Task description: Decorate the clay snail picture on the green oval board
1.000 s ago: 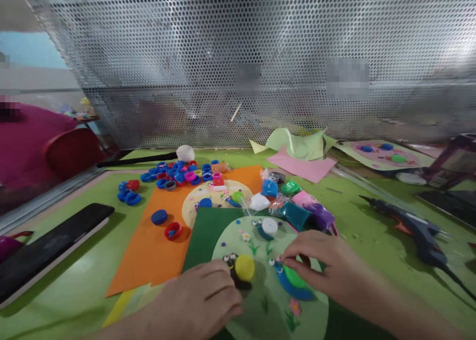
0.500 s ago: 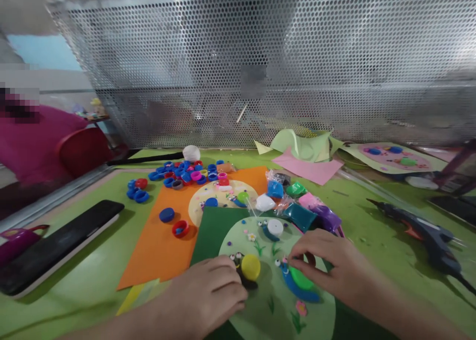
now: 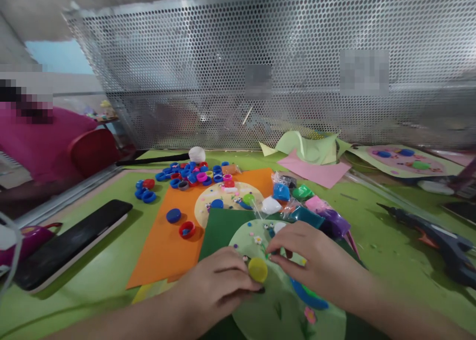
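My left hand (image 3: 219, 280) curls its fingers around the left side of a black clay snail with a yellow bottle-cap shell (image 3: 258, 270), on a pale green paper circle (image 3: 260, 315). To the right, my right hand (image 3: 303, 248) is held in a pinch above the circle; whatever its fingertips hold is hidden or too small to name. It partly covers a blue clay snail (image 3: 308, 296) with a green shell, and another snail with a white cap (image 3: 279, 227). A pink clay flower (image 3: 310, 314) and a white flower (image 3: 258, 239) decorate the circle, which lies on dark green paper (image 3: 219, 228).
Orange paper (image 3: 159, 250) bears a heap of bottle caps (image 3: 189, 173) and a red cap (image 3: 187, 230). Bagged clay (image 3: 336, 223) lies behind my right hand. A glue gun (image 3: 431, 236) sits at right, a black case (image 3: 78, 240) at left. Perforated metal (image 3: 223, 47) stands behind.
My right hand has moved left, from the blue snail's head toward the black snail. My left fingers have shifted further over the black snail. The view has turned slightly left.
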Tool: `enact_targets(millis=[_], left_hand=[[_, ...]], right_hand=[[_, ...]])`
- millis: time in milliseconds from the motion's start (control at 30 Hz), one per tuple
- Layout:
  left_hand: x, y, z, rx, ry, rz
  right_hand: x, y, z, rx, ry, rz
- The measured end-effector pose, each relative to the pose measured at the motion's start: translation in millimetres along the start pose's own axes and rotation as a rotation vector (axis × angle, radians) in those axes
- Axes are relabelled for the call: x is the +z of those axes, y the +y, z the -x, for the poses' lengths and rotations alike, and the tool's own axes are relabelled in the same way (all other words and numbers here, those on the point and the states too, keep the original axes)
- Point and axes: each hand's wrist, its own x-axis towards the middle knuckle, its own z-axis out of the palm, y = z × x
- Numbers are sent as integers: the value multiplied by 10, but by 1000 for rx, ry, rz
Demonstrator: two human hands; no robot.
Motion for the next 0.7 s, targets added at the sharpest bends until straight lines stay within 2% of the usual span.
enact_targets(millis=[233,400,567,700], left_hand=[[7,28,-22,-97,-21,50],[-12,70,-31,-94,68,32],[3,135,-20,-72,86,-9],[34,217,-17,-59,99,-113]], right_hand=[[121,61,193,-73,13,-36],[199,25,252,-118,6,-123],[252,-63,242,-34,79,-313],[267,-157,227,131,16,-428]])
